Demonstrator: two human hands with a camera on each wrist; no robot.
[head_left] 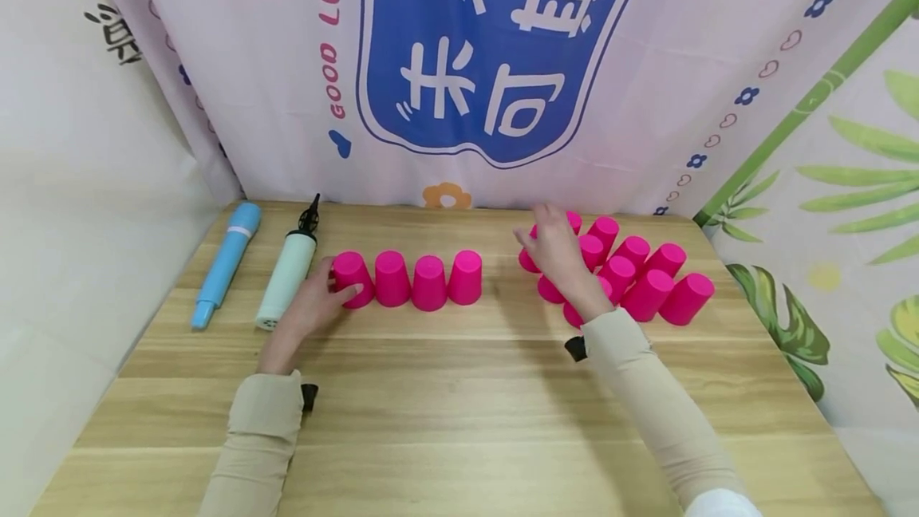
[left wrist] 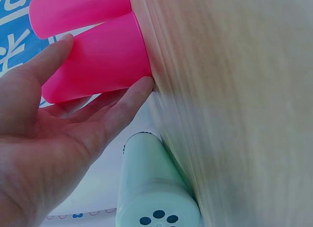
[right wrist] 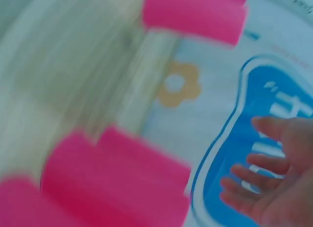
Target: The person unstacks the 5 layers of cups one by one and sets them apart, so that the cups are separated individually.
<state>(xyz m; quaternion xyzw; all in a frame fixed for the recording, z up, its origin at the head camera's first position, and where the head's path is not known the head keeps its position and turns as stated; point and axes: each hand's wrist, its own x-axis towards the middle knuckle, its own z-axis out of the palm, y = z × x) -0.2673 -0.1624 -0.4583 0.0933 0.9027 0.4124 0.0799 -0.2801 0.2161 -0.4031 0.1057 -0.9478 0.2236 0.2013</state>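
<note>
Four upside-down pink cups stand in a row left of the table's middle. My left hand [head_left: 316, 301] holds the leftmost cup [head_left: 353, 281] from its left side. In the left wrist view, the thumb lies on one side of that cup [left wrist: 102, 60] and the fingers reach along the other. Above the left part of a cluster of pink cups [head_left: 648, 296] on the right is my right hand [head_left: 556, 250], which hides some of them. The right wrist view, blurred, shows this hand [right wrist: 274, 173] with its fingers spread and nothing in them, beside pink cups [right wrist: 117, 183].
A mint-green hand pump [head_left: 287, 282] with a black nozzle lies just left of my left hand. Farther left lies a blue tube-shaped thing [head_left: 228, 262]. Behind the wooden table [head_left: 431, 413] hangs a printed cloth [head_left: 251, 102].
</note>
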